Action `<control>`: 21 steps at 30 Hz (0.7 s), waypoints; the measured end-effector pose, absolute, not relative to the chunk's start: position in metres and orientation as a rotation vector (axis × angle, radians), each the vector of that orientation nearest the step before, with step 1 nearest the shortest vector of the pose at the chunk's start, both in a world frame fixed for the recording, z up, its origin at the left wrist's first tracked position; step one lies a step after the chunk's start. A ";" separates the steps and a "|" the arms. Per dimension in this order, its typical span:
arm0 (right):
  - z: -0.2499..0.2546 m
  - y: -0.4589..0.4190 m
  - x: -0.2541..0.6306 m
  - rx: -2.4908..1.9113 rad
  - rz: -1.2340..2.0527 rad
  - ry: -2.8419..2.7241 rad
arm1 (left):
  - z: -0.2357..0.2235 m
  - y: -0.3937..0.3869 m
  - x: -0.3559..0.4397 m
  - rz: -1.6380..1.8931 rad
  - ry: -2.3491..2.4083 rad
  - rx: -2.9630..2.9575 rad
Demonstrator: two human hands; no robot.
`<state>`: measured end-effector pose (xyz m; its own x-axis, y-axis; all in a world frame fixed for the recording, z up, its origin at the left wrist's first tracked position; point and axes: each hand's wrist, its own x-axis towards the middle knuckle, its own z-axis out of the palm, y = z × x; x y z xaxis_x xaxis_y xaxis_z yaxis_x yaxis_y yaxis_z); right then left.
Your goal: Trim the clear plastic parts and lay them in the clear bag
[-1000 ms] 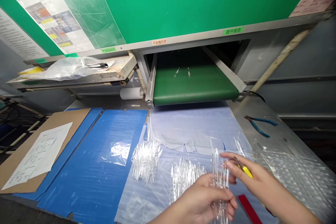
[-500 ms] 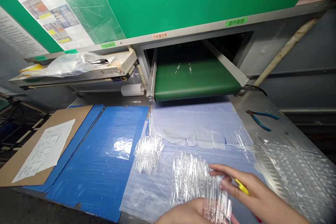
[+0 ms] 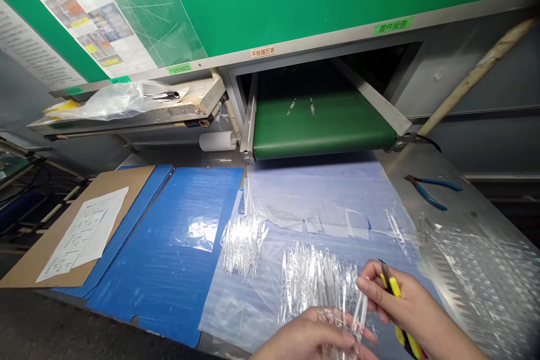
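My left hand (image 3: 312,337) is at the bottom edge, fingers curled round a small bunch of clear plastic pieces (image 3: 346,315). My right hand (image 3: 399,306) is just to its right, closed on a yellow-and-black handled tool (image 3: 396,292), with its fingertips touching the top of the same bunch. Right behind the hands lies a heap of the same clear pieces (image 3: 312,281) on a clear plastic sheet (image 3: 261,304). A smaller heap (image 3: 243,242) lies further left.
A green conveyor belt (image 3: 324,129) with two small pieces on it ends above the table. Blue-handled pliers (image 3: 430,191) lie at the right, near bubble wrap (image 3: 476,275). Blue boards (image 3: 169,247), brown cardboard with a paper sheet (image 3: 84,230) and a shelf with a plastic bag (image 3: 122,98) sit left.
Both hands dropped lower and towards me with the bunch of clear pieces. The right hand's fingers closed in on the bunch and its tool now points upright.
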<state>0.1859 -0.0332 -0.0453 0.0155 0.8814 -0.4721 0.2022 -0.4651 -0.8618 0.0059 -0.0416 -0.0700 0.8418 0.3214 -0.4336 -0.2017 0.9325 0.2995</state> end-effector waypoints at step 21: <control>-0.020 -0.002 0.185 -1.396 1.416 -0.776 | -0.043 -0.019 0.028 0.578 0.546 0.152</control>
